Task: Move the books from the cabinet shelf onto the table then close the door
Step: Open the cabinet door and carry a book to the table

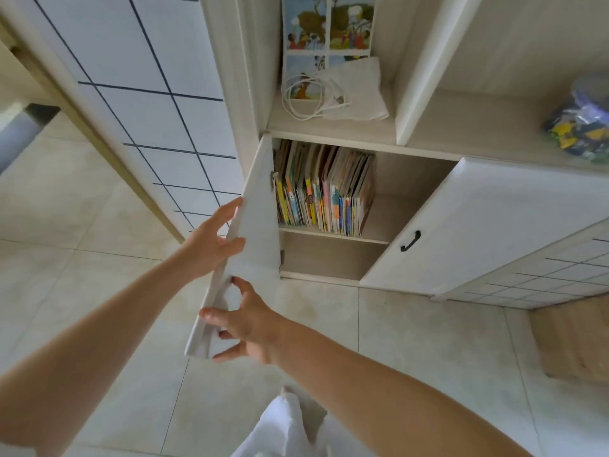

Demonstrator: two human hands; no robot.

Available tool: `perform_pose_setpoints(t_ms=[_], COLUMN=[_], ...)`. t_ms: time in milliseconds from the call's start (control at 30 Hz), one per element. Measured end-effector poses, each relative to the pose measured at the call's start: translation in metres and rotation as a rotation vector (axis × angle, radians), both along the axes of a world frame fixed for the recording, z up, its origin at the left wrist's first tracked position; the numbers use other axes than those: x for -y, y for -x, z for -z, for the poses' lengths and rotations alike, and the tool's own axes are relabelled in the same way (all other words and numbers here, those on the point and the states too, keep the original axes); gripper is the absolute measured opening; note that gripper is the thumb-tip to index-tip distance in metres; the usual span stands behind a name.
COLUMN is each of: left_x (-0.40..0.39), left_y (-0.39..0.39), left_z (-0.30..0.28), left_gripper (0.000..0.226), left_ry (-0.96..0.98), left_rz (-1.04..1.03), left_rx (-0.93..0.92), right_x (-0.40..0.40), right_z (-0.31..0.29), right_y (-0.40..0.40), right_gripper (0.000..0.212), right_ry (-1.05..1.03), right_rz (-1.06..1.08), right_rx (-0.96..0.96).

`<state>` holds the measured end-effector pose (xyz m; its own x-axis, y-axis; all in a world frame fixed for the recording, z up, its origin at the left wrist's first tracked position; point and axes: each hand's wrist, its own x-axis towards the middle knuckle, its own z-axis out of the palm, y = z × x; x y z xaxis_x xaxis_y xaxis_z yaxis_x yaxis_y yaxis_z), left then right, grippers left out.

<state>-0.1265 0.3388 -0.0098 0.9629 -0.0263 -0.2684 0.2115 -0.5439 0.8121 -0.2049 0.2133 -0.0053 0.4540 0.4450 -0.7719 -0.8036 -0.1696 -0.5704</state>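
Pale floor tiles (99,199) lay under a white cabinet (333,140). Its left door (253,239) stood open. On the upper inside shelf (333,233) a row of thin books (324,189) stood upright, packed close. They looked stiff and smooth, and many together would probably be heavy, so a few at a time, pinched by the spines, seemed best. The left hand (212,240) held the door's edge, fingers curled round it. The right hand (245,321) touched the door lower down with spread fingers. The right door (461,225) with its black handle (410,240) was shut. No table showed.
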Motion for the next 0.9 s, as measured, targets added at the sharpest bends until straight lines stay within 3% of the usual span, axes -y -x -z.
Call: perform_pose_setpoints(t_ms=[233,400,533,633,767,900], left_x=[-0.022,-0.022,-0.021,-0.005,0.043,0.099], left_y=[-0.003,-0.012,-0.026,-0.034,-0.04,-0.053], left_z=[-0.003,-0.007,-0.015,-0.022,-0.029,-0.013], left_gripper=[0.071,0.06,0.04,0.054,0.051,0.045], left_ry=[-0.018,-0.108,-0.219,-0.364,-0.451,-0.35], left_rz=[-0.055,-0.076,-0.118,-0.129,-0.115,-0.041], left_rx=[0.005,0.011,0.09,0.127,0.285,0.32], right_x=[-0.028,-0.019,0.019,0.061,0.122,0.181], right_z=[0.001,0.005,0.017,0.028,0.036,0.039], right_y=[-0.007,-0.018,-0.038,-0.054,-0.083,-0.115], right_gripper=[0.085,0.076,0.048,0.027,0.025,0.026], right_ry=[0.022,0.042,0.121,0.234,0.357,0.411], right_rz=[0.011,-0.03,0.006,0.089,0.196,0.207], right_rx=[0.028,0.09,0.104,0.098,0.117,0.117])
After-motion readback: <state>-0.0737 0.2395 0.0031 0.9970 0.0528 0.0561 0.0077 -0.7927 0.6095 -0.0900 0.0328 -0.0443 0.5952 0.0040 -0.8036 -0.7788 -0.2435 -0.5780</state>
